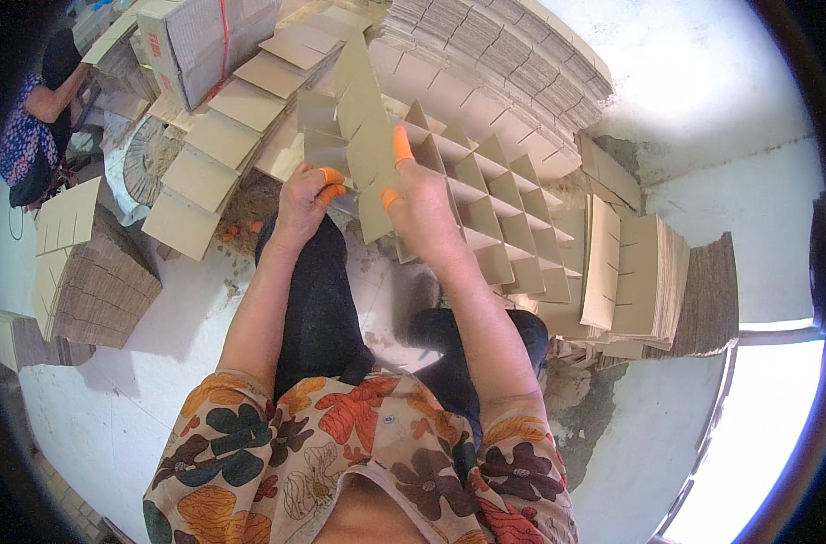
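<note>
Both hands, left hand (pixel 302 201) and right hand (pixel 419 204), have a closed grip on a slotted cardboard strip (pixel 366 136); it looks light and bendable, best pinched near the lower edge.

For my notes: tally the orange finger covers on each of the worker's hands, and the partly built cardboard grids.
Orange finger covers on the left hand: 2
Orange finger covers on the right hand: 2
Partly built cardboard divider grid: 1
Total: 5

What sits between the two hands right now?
In the head view, an upright slotted cardboard strip stands between the left hand and right hand, both gripping it at the cardboard divider grid's near end.
</note>
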A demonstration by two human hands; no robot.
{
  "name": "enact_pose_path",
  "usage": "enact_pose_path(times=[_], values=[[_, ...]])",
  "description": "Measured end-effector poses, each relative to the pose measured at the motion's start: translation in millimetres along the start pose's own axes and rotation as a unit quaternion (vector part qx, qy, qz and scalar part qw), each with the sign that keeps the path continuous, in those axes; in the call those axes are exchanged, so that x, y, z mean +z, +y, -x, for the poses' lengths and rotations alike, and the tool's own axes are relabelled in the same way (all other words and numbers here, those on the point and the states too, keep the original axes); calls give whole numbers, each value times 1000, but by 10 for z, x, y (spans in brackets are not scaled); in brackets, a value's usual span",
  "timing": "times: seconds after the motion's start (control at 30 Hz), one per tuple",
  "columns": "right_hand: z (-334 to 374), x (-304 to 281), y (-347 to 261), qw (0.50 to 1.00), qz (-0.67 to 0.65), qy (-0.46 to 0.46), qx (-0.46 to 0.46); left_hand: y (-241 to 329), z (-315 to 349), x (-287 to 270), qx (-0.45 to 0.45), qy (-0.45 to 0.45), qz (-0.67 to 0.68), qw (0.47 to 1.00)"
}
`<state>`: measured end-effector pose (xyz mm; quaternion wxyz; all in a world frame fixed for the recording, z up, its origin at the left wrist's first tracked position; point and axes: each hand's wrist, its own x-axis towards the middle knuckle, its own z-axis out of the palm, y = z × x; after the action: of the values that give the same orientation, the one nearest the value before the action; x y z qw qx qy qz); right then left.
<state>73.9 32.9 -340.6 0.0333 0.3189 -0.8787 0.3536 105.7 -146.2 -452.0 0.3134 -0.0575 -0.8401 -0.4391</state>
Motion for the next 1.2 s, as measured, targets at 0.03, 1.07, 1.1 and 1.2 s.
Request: enact_pose_path(times=[0.03,1.07,1.1,1.2], values=[[-8,16,16,1000,-2,-7,-12,5,-1,3,0,-2,-3,1000],[-104,-23,658,964,226,48,131,161,5,-101,71,-36,-152,985],[-99,-124,892,955,245,75,147,298,-28,-148,75,-71,-172,980],[-75,-390,1463,939,266,91,198,383,-153,-49,87,-180,-187,962]])
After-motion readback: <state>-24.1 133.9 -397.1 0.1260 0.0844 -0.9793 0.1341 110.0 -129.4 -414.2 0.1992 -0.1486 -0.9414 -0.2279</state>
